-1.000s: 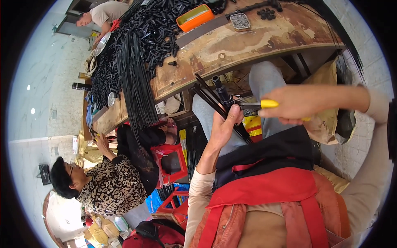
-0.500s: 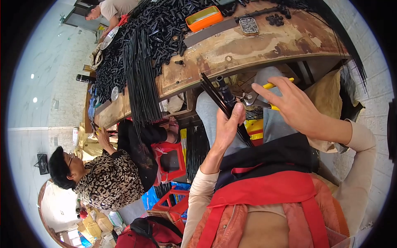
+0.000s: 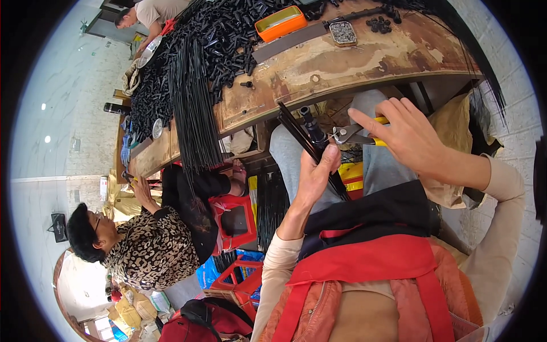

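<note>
My left hand [image 3: 317, 175] is closed round a black stepped tube-shaped fitting [image 3: 312, 126] together with a bundle of thin black rods [image 3: 293, 130], held above my lap. The rods slant down past the palm. My right hand [image 3: 411, 137] grips a pair of pliers [image 3: 352, 135] with dark metal jaws and yellow handles. The tip of the pliers is at the side of the fitting, by my left thumb, where a small light-coloured piece shows. Whether the jaws bite on that piece is too small to tell.
Ahead, the worn wooden table [image 3: 364, 68] bears a large heap of black fittings [image 3: 228, 34], long black rods [image 3: 194, 108] hanging over its edge, an orange box [image 3: 281, 24] and a tray of small metal pieces [image 3: 343, 33]. A seated co-worker [image 3: 154, 248] is at the left, near red stools [image 3: 235, 225].
The yellow handles of the pliers have come closer together, and the fingers of my right hand are more curled. My left hand with the fitting and rods has barely moved.
</note>
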The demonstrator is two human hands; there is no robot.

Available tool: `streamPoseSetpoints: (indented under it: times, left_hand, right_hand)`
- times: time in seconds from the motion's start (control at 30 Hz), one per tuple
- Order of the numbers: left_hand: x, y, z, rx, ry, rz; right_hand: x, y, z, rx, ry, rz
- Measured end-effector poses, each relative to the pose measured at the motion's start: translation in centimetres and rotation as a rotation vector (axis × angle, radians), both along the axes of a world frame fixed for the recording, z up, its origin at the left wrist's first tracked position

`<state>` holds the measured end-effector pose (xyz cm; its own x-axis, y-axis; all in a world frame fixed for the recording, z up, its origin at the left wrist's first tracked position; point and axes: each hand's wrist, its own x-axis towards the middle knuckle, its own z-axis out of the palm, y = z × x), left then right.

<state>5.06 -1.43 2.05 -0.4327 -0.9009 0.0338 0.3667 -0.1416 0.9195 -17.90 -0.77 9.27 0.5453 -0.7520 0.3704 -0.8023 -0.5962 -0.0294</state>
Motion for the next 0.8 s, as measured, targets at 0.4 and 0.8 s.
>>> streamPoseSetpoints:
  times: [0.4, 0.8]
  left_hand:
    - [0.8, 0.5, 0.2, 0.044, 0.029, -0.180]
    - [0.3, 0.7, 0.9, 0.038, 0.020, 0.001]
  right_hand:
    - [-0.3, 2.0, 2.0, 0.989, -0.447, 0.050]
    - [-0.7, 0.7, 4.7, 1.499, -0.509, 0.010]
